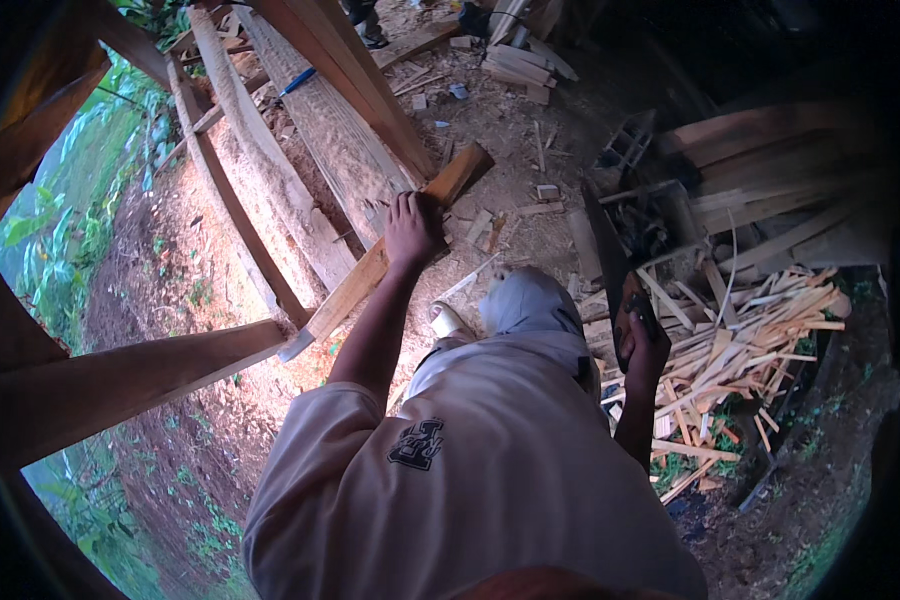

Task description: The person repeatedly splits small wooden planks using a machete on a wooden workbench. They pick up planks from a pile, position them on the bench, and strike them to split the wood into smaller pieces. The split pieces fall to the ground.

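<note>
A person in a pale shirt (pixel 490 450) stands over a narrow wooden board (pixel 345 295), the left hand (pixel 413 230) closed over it from above, fingers curled across its far edge. The right hand (pixel 648 345), out to the side, grips a handsaw (pixel 610 250) by its handle, the dark blade pointing forward and a little to the left.

The board lies ahead and to the left of the right hand, with littered ground (pixel 560 130) between them; saw and board are well apart. The board's long axis runs aslant, from the near left to the far right, across the near end of a wide plank (pixel 320 130) dusted with chips. The blade leans the other way, so the two lines would cross rather than run side by side. The left hand is the nearer, already on the wood toward its far-right end.

The board's near-left end sits by the tip of a thick beam (pixel 120 385); whether they touch cannot be told. A slanting post (pixel 360 80) rises just beyond the left hand. Split offcuts (pixel 740 370) heap on the ground beside the right hand.
</note>
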{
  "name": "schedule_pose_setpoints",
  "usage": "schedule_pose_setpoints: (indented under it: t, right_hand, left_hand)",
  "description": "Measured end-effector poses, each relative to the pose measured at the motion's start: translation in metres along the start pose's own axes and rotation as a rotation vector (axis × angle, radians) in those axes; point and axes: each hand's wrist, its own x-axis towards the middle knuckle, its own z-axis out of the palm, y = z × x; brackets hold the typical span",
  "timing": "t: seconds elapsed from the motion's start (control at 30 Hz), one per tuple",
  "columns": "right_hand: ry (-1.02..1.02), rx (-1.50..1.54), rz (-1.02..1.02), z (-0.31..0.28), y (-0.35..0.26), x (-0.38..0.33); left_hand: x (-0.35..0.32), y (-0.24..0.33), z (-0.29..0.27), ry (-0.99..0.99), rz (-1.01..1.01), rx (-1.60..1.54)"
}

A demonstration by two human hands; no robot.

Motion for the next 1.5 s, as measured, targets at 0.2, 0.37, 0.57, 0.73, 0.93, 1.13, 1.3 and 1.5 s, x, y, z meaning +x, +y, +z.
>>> schedule_pose_setpoints:
  t: [0.2,0.37,0.57,0.73,0.93,1.13,1.3,1.5]
  right_hand:
    - [-0.06,0.028,-0.086,0.01,-0.015,-0.024]
    - [-0.172,0.105,-0.183,0.052,-0.026,-0.019]
    - [-0.318,0.118,-0.187,0.074,-0.042,-0.029]
    - [-0.341,0.079,-0.404,0.082,0.016,-0.031]
    - [-0.51,0.06,-0.412,0.084,0.03,-0.033]
    - [-0.509,-0.008,-0.522,0.079,0.043,-0.034]
    - [-0.564,-0.052,-0.542,0.078,0.054,-0.029]
    - [-0.517,-0.058,-0.481,0.09,0.063,-0.038]
  left_hand:
    - [-0.002,-0.009,0.002,-0.072,0.063,-0.029]
    - [-0.006,0.005,-0.015,-0.072,0.043,-0.087]
    - [-0.02,0.006,-0.025,-0.123,0.099,-0.104]
    - [-0.023,0.003,-0.012,-0.111,0.042,-0.098]
    - [-0.005,-0.017,0.012,0.179,-0.206,-0.183]
    - [0.007,-0.013,0.022,0.138,-0.283,0.266]
    - [0.003,-0.004,0.01,0.002,-0.331,0.212]
    - [0.002,-0.014,0.017,-0.015,-0.302,0.277]
